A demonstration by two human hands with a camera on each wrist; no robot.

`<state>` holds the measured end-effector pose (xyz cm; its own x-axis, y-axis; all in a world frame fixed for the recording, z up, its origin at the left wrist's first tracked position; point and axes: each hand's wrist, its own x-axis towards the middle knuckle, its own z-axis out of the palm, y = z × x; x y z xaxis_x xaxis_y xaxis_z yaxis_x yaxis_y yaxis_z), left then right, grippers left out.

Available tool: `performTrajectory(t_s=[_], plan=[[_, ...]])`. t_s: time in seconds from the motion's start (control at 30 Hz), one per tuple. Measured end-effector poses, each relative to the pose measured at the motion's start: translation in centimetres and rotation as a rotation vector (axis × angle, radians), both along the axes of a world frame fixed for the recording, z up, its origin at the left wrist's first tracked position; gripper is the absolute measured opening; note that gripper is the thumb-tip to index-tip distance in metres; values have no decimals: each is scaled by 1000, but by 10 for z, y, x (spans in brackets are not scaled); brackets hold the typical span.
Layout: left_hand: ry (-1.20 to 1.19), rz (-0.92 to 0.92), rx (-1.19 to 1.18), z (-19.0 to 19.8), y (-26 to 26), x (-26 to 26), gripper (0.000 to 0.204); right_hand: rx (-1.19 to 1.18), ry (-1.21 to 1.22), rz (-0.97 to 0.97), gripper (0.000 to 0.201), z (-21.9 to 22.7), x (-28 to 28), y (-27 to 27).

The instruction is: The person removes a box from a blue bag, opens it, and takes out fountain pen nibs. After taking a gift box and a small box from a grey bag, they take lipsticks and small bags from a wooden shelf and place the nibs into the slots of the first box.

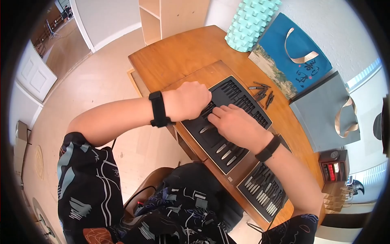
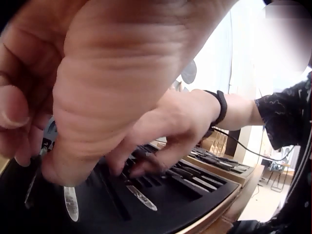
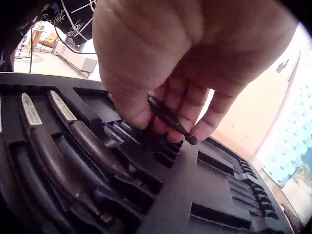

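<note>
Nearby, loose tools [image 1: 269, 99], blue bag [image 1: 284, 61]

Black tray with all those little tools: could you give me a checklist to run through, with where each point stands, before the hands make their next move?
1. Right hand grips its dark tool: ok, pinched.
2. Left hand has a sure grip: cannot tell, its fingers hide too much.
3. Neighbouring tools lie in their slots: ok for the two nearest in the right wrist view.
4. Black tray rests on the table: ok.
5. No loose tools outside the trays: not ok, several lie on the tabletop.
</note>
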<state>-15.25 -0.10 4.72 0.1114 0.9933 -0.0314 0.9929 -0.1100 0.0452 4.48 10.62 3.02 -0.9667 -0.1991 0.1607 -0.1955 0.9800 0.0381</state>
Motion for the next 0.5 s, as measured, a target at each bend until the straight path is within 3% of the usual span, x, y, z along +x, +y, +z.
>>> performTrajectory(t_s=[0.07,0.2,0.33,0.5], plan=[[-46,47,-173,11,8,-6,22,43,-9,-4,13,1,-3,-4],[-88,134,-303,22,20,-12,25,158,-34,31,11,0,-13,-8],[56,110,-192,16,16,2,25,95,5,72,11,1,-18,-5],[-43,74,-272,20,23,-13,22,25,19,119,9,2,-18,4]])
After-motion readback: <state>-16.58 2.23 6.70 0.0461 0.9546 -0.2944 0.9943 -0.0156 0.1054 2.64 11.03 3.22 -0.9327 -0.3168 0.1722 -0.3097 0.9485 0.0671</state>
